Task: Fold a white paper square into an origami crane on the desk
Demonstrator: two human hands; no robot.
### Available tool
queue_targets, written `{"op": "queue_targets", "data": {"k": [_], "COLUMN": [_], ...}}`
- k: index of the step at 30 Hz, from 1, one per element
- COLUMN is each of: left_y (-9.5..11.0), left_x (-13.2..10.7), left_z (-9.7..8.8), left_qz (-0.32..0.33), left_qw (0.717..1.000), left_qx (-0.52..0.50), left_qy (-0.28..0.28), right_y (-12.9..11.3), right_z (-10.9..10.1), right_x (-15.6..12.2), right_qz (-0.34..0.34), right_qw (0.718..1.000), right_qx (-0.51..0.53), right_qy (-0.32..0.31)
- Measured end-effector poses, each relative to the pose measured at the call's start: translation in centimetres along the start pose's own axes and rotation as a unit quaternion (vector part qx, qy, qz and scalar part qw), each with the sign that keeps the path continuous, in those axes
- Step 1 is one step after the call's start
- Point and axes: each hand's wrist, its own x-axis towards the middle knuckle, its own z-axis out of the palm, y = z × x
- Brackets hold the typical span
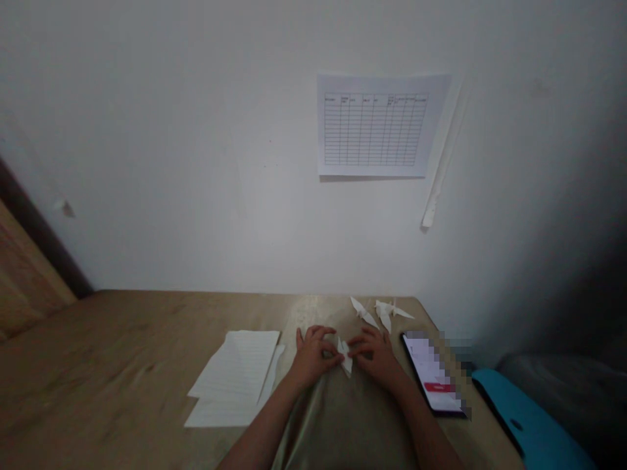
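Note:
Between my two hands is a small folded piece of white paper, pointed at its top and bottom ends. My left hand pinches its left side between thumb and fingers. From the other side, my right hand grips its right edge with the fingertips. Just beyond my right hand lie folded paper birds, one on the left and another on the right, with narrow pointed wings. Fine creases in the held paper are too small to make out.
Lined paper sheets lie stacked on the brown table left of my hands. A phone with a lit screen rests to the right. Beyond the table's right edge is a blue chair. A printed table sheet hangs on the wall.

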Motion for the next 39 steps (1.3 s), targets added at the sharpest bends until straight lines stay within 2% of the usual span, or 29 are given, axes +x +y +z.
{"op": "queue_targets", "data": {"k": [8,15,23,29,34,39], "left_y": [-0.3,-0.8,0.0,0.5,0.7,0.4], "left_x": [0.2,0.5,0.1,0.2,0.2,0.5], "left_z": [-0.4,-0.1,-0.3,-0.1,0.4,0.8], "left_qz": [0.0,-0.024,-0.005,0.013,0.064,0.065], "left_qw": [1.0,0.999,1.0,0.998,0.994,0.994], "left_qx": [0.01,0.022,0.02,0.018,0.01,-0.016], "left_qy": [-0.018,-0.01,0.0,0.058,0.092,0.084], "right_y": [-0.6,-0.2,0.4,0.4,0.4,-0.1], "right_z": [1.1,1.6,2.3,2.2,2.0,2.3], "right_x": [0.3,0.2,0.6,1.1,1.2,1.2], "right_qz": [0.026,0.03,0.031,0.047,0.051,0.01], "right_qw": [0.999,0.997,0.994,0.984,0.971,0.967], "right_qx": [-0.036,-0.064,0.035,0.09,0.123,0.16], "right_qy": [0.026,0.039,0.099,0.147,0.201,0.197]}}
